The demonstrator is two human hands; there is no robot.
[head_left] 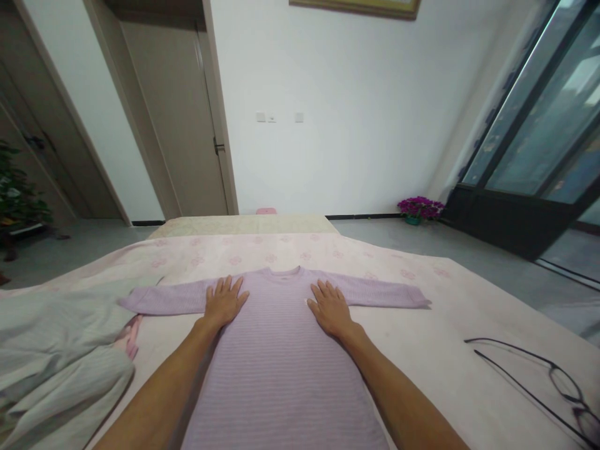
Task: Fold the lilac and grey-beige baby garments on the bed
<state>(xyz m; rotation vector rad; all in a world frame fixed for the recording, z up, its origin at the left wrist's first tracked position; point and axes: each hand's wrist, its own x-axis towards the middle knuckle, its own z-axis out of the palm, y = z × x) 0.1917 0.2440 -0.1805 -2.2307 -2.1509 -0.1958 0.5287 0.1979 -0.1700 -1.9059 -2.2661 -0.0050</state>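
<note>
A lilac ribbed sweater (279, 350) lies flat and face up on the bed, its sleeves stretched out to both sides. My left hand (224, 301) rests flat on the sweater's left shoulder with fingers spread. My right hand (330, 307) lies flat on the right shoulder, fingers also spread. Neither hand holds anything. The collar (282, 272) points away from me, between the two hands.
The bed has a pale pink flowered cover (422, 325). Grey-green clothes (56, 350) are piled at the left. A pair of glasses (557, 381) lies at the right. Beyond are a door (182, 125), a flowerpot (419, 209) and a glass door (539, 125).
</note>
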